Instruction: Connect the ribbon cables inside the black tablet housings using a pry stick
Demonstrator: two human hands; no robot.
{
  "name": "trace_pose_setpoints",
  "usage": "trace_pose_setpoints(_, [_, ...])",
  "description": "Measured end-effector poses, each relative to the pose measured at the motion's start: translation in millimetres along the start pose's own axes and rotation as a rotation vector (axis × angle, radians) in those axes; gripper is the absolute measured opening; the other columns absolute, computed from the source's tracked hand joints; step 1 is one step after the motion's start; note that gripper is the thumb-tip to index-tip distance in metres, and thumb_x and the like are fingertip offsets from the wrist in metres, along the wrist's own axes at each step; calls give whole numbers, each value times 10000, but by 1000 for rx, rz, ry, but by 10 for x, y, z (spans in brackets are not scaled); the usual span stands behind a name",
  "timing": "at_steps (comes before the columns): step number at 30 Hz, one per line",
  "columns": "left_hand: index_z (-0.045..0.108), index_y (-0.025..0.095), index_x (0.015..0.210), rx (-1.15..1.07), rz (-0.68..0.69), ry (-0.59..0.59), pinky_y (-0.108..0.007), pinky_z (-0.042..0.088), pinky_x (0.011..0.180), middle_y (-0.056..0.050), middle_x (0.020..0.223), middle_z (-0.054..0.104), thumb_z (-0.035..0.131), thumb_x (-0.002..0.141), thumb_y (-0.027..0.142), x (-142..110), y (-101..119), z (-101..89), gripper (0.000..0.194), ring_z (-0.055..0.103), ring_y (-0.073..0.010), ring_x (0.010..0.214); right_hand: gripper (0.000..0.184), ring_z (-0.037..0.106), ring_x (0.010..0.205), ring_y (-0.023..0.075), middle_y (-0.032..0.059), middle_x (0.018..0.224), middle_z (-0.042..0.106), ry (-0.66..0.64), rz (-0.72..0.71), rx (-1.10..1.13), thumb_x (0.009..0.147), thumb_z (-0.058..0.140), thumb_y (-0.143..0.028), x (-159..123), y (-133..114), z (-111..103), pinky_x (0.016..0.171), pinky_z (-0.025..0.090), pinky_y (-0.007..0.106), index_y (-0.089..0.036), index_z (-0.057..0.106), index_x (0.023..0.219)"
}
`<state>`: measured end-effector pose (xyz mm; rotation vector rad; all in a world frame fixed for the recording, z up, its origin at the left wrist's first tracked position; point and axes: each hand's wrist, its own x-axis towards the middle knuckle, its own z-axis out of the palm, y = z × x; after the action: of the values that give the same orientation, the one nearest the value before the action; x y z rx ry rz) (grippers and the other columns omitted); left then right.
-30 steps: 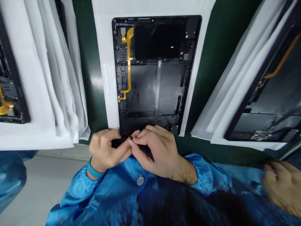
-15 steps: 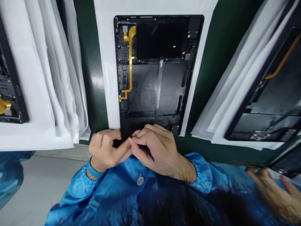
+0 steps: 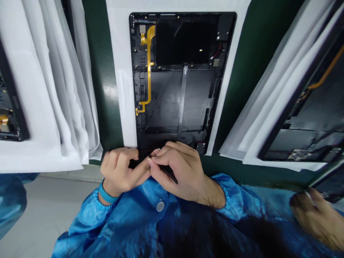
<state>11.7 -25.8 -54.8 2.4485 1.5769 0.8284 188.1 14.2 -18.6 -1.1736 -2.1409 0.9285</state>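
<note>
A black tablet back housing [image 3: 199, 86] lies face up on a white foam sheet [image 3: 126, 118], its lower edge partly covered by my hands. A yellow flex cable [image 3: 149, 79] runs down its left side. At the lower left corner, my left hand [image 3: 122, 170] is curled, index fingertip on the housing's edge and thumb stretched towards the other hand. My right hand [image 3: 180, 170] pinches a thin black stick-like tool [image 3: 170, 175] between thumb and fingers at the lower edge, close to the left thumb's tip. What the tool's tip touches is hidden.
More housings on stacked white foam sheets stand left [image 3: 64, 118] and right [image 3: 249, 132] on the green table [image 3: 107, 71]. At lower right, a co-worker's blurred hand [image 3: 319, 218] is near another dark housing [image 3: 333, 182]. A blue sleeve [image 3: 13, 200] shows at far left.
The view has shifted slightly, so the housing's top edge sits a little higher. My hands keep nearly the same pose. The co-worker's hand at lower right has moved and turned.
</note>
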Motion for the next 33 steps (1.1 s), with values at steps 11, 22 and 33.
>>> trace_pose_setpoints(11, [673, 194, 1141, -140, 17, 22, -300, 491, 662, -5, 764, 576, 690, 805, 175, -87, -89, -110, 336, 560, -161, 740, 198, 533, 553, 120, -29, 623, 614, -14, 3, -45, 892, 609, -95, 31, -12, -18, 530, 446, 292, -213, 479, 801])
trace_pose_setpoints(22, [694, 124, 1163, -33, 75, 40, -316, 432, 642, -23, 711, 606, 765, 729, 127, -130, -114, -26, 440, 544, -174, 710, 233, 468, 525, 109, -43, 597, 558, 4, 32, -21, 862, 601, -65, 20, -13, -31, 534, 438, 296, -224, 469, 754])
trace_pose_setpoints(33, [709, 175, 1120, 10, 79, 49, -303, 395, 628, 2, 677, 613, 787, 701, 149, -73, -105, -23, 427, 537, -155, 665, 208, 542, 515, 118, -48, 586, 536, 31, 94, -58, 844, 631, -55, -25, -85, -98, 507, 475, 282, -222, 512, 810])
